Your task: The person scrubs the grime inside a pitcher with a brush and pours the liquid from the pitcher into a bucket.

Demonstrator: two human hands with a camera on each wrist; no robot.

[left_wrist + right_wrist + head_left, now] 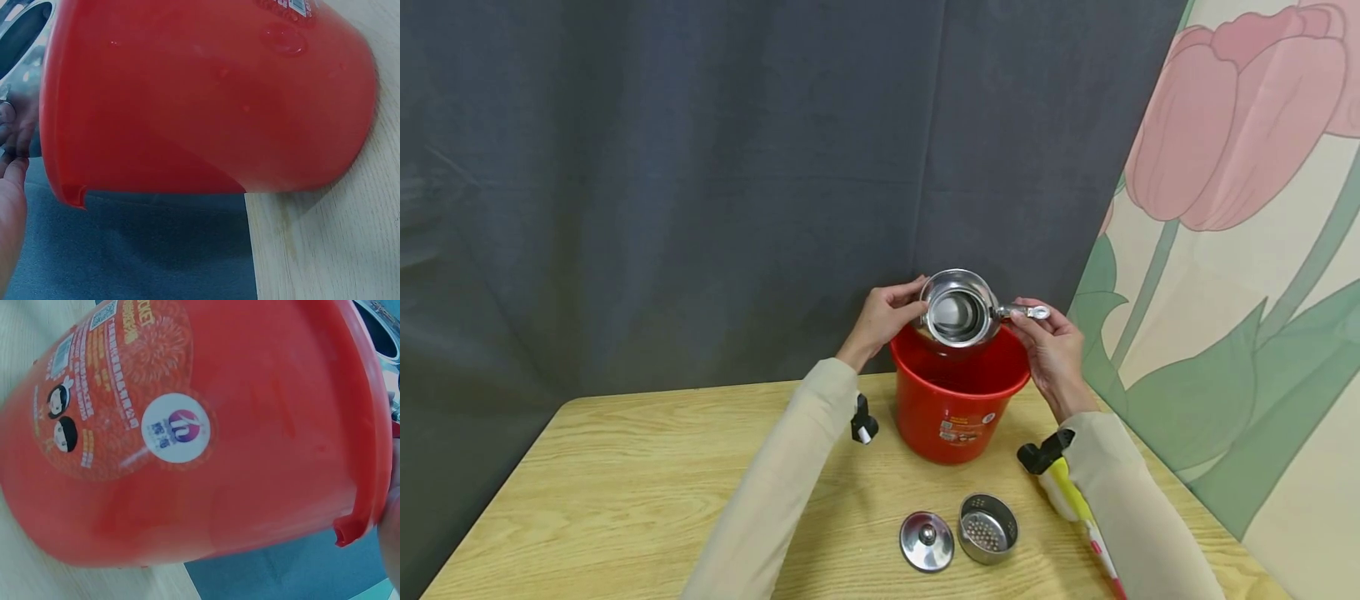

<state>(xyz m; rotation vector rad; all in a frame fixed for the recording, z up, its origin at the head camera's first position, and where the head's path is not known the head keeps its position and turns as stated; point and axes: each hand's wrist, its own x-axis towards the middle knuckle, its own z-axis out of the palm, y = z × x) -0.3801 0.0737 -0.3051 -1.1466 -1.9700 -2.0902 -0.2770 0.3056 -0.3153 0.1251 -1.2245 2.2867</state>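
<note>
A shiny stainless steel teapot (983, 287) without its lid is tilted over the mouth of a red plastic bucket (925, 425), its round opening facing me. My left hand (883, 319) grips the pot's left side, thumb at the front and fingers behind. On the other side my right hand (1054, 350) holds the teapot's handle (1026, 312). The left wrist view shows fingertips on the pot body (28, 103) beside the bucket rim. In the right wrist view the bucket wall (262, 456) hides most of the pot and hand.
In front of the bucket on the wooden table (662, 483) lie a round metal lid (917, 557) and a perforated metal strainer (988, 554). A yellow-handled brush (1070, 492) lies partly beneath my right forearm. A dark curtain (737, 208) hangs behind; a flower-painted wall (1187, 400) stands right.
</note>
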